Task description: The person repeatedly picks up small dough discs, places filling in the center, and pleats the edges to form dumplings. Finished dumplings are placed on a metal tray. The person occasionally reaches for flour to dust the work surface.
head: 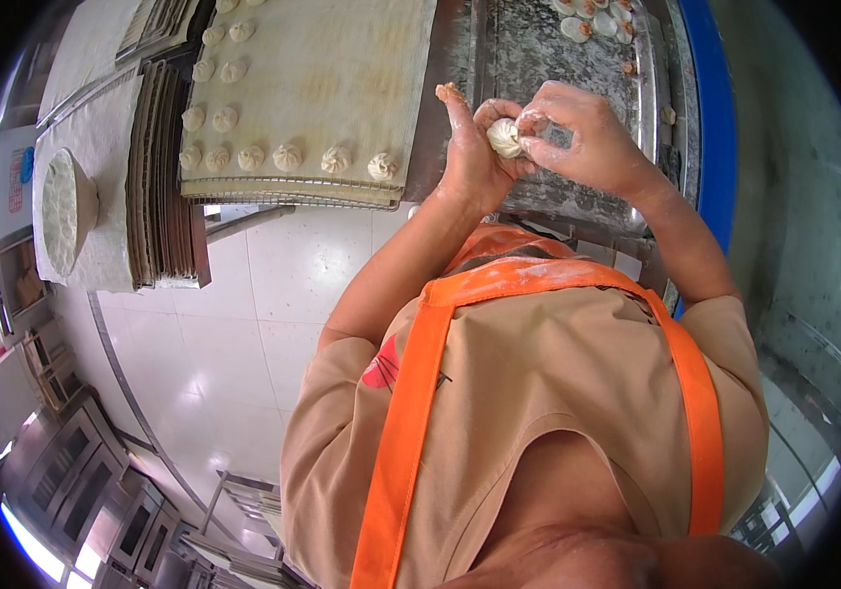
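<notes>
A pleated dough bun (504, 138) rests in the curled fingers of my left hand (473, 153), whose raised thumb has filling stuck to its tip. My right hand (588, 134) pinches the bun's right side between thumb and fingertips. Both hands are dusted with flour, above the near part of a floured metal tray (560, 193). To the left, finished pleated buns (288, 157) sit in a column and a front row on a cloth-lined wire rack (325, 88). Several dough rounds with filling (576, 29) lie at the tray's far right.
A stack of trays (159, 177) stands left of the rack, beside a white bowl (71, 213) on a cloth-covered surface. A blue edge (715, 125) runs along the right. Pale tiled floor (222, 346) lies below left, with steel ovens (71, 471) farther back.
</notes>
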The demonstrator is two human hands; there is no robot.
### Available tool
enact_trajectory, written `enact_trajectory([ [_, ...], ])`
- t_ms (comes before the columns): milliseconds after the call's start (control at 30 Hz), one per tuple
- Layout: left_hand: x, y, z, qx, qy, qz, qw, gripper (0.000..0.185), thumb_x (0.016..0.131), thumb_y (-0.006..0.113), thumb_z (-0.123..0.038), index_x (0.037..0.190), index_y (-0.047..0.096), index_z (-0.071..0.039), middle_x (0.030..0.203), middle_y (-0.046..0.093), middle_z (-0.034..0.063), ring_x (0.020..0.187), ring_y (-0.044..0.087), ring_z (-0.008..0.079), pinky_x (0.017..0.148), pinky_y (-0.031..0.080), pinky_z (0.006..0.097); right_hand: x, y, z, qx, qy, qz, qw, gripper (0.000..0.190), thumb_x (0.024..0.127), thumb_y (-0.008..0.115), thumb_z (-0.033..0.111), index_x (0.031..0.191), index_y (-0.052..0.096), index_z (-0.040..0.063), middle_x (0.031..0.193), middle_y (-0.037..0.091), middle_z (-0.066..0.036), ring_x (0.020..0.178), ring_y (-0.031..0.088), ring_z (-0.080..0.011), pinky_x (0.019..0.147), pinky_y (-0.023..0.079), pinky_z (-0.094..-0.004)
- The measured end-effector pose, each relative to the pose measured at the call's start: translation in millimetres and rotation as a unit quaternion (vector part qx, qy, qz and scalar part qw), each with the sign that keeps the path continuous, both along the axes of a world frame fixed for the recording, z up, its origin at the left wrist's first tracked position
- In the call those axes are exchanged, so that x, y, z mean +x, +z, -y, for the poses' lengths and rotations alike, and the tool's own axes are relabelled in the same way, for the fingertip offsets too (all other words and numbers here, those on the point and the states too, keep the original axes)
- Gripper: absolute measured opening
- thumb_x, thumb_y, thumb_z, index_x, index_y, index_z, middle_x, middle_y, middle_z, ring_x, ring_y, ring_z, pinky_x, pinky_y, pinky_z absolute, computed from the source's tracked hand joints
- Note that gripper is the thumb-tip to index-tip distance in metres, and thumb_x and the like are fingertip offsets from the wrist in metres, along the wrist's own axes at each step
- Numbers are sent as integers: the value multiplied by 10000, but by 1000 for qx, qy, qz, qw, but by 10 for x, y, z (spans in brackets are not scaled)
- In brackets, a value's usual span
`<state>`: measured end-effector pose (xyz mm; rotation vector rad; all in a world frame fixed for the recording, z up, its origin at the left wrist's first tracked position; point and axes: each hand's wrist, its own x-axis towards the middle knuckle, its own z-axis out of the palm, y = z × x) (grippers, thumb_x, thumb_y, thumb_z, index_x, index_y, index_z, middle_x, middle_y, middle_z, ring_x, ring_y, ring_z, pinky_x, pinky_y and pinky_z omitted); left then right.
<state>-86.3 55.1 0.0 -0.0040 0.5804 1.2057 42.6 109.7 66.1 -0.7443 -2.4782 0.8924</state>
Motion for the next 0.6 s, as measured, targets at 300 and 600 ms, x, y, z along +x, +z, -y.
enact_trajectory([
  [300,-3,-155,23,10,-16,-133,991,736,759,160,-763,913,476,-116,809,577,47,719,582,170,572,494,316,-170,14,36,180,49,105,977,66,696,592,72,718,556,21,717,503,-94,676,509,-266,608,435,-373],
  [600,-137,-226,43,65,-10,50,997,810,738,144,-780,904,503,-72,787,573,59,665,556,194,529,462,330,-15,184,-83,-85,10,59,995,261,768,599,51,1027,606,17,835,546,-69,760,537,-201,650,423,-302],
])
